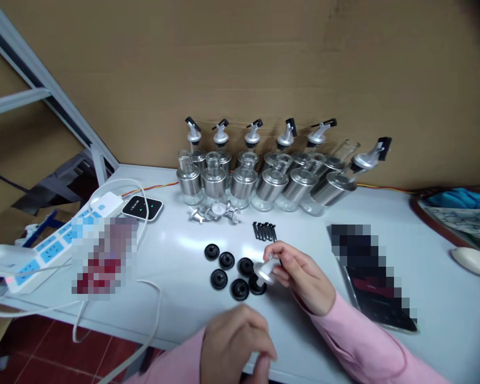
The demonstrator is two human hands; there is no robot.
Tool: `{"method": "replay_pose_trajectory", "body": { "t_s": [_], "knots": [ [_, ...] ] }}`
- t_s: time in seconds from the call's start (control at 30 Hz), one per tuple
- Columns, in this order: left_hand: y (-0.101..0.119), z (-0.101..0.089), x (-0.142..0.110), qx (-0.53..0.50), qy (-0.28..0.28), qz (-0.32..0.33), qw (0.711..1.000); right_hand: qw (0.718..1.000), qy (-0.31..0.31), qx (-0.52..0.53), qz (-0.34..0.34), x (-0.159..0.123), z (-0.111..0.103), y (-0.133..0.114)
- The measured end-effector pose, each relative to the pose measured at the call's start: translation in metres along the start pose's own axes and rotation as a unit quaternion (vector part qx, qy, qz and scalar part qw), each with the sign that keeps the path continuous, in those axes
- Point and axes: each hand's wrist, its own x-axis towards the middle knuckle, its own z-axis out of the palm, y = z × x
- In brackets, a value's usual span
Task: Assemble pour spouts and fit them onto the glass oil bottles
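In my right hand [304,274], the fingers are closed around a silver bottle pourer [266,269], its flared base pointing down to the left. The pourer hangs just over a black rubber ring [257,285], partly covering it. Other black rubber rings [218,279] lie loosely grouped to the left. Close to the table's front edge, my left hand [236,344] has loosely bent fingers, thumb apart, with nothing visible in it. A row of small black flip caps [265,232] lies beyond my right hand. More silver pourer parts [216,212] are heaped before the bottles.
Glass bottles with steel sleeves [244,186] stand at the back, some topped by pourers [253,137]. A power strip [56,248], a Wi-Fi device [143,208] and a white cable [159,298] occupy the left. A dark tablet-like device [374,282] lies at right.
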Motion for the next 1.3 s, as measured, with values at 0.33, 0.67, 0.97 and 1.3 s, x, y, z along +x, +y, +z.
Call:
{"method": "replay_pose_trajectory", "body": {
  "t_s": [0.33, 0.67, 0.97, 1.3],
  "knots": [
    [-0.024, -0.002, 0.019, 0.056, -0.026, -0.061, 0.996, 0.989, -0.138, -0.043, 0.024, -0.013, 0.000, -0.016],
    [-0.026, -0.008, 0.050, -0.025, -0.122, -0.129, 0.984, 0.991, -0.104, 0.043, 0.070, -0.011, -0.002, -0.018],
    [-0.039, -0.010, 0.045, 0.216, 0.043, 0.162, 0.962, 0.996, 0.027, -0.079, -0.022, -0.019, -0.005, -0.009],
    [-0.054, -0.008, 0.043, 0.262, 0.008, 0.174, 0.949, 0.968, -0.007, -0.213, -0.131, -0.010, -0.001, -0.008]
  ]
}}
